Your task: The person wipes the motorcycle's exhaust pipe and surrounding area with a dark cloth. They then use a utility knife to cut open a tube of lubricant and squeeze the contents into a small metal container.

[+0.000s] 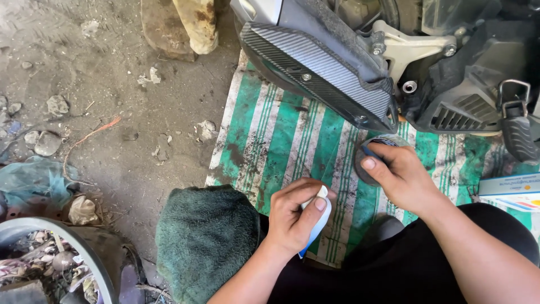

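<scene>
White-blue tube point(316, 219) in left hand point(292, 217) fingers, right hand point(402, 177) fingers gripping round tin point(374, 155), blue-white box point(509, 188) right

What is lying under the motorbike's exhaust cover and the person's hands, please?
A green-and-white striped mat lies on the dirt floor under the exhaust cover and both hands. A dark green cloth covers its near corner, and the legs hide the near edge.

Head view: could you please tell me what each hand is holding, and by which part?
Left hand grips a white-and-blue squeeze tube around its body; right hand pinches a round dark disc-shaped part by its edge.
</scene>
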